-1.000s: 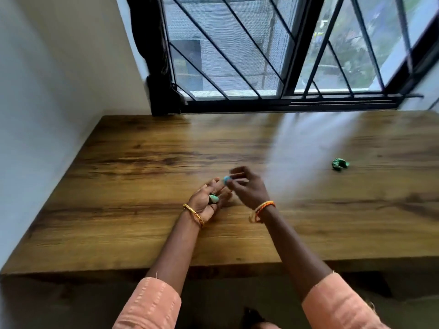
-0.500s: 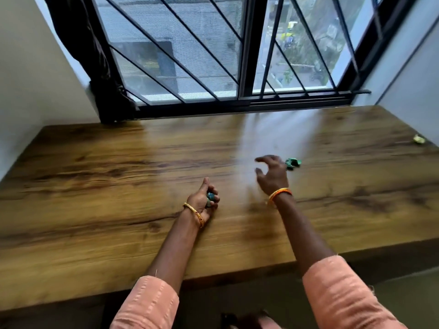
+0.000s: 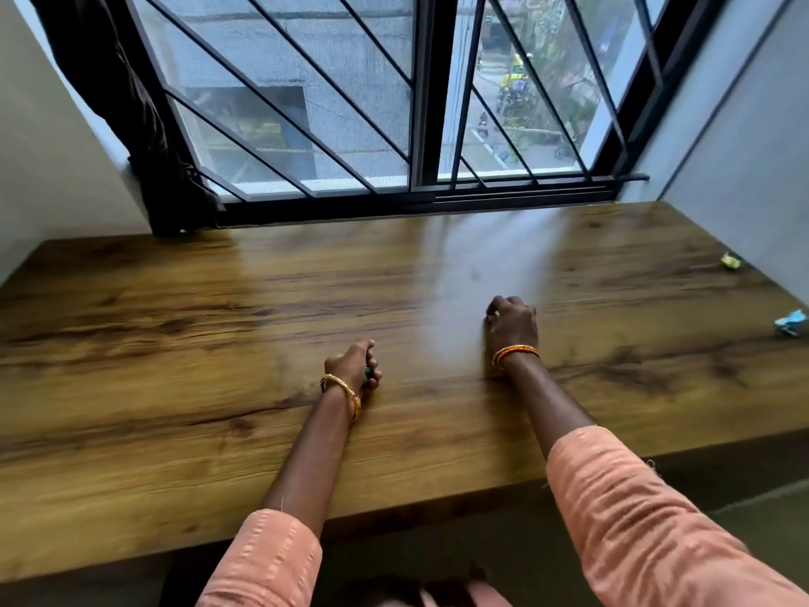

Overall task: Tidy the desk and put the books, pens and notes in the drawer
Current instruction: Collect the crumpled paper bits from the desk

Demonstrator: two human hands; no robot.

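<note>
Nearby, yellow scrap (image 3: 730, 261), blue scrap (image 3: 791, 322) — desk (image 3: 175, 343) far right.

We can read no text, label, brand or number anywhere. The yellow paper scrap (image 3: 730, 261) and the blue paper scrap (image 3: 791, 322), both well to the right of the right-hand fingers (image 3: 503, 302), show no legible marks (too small and blurred).

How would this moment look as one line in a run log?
left hand: closed on green scrap | right hand: closed on desk | loose: yellow scrap, blue scrap, far right
</note>
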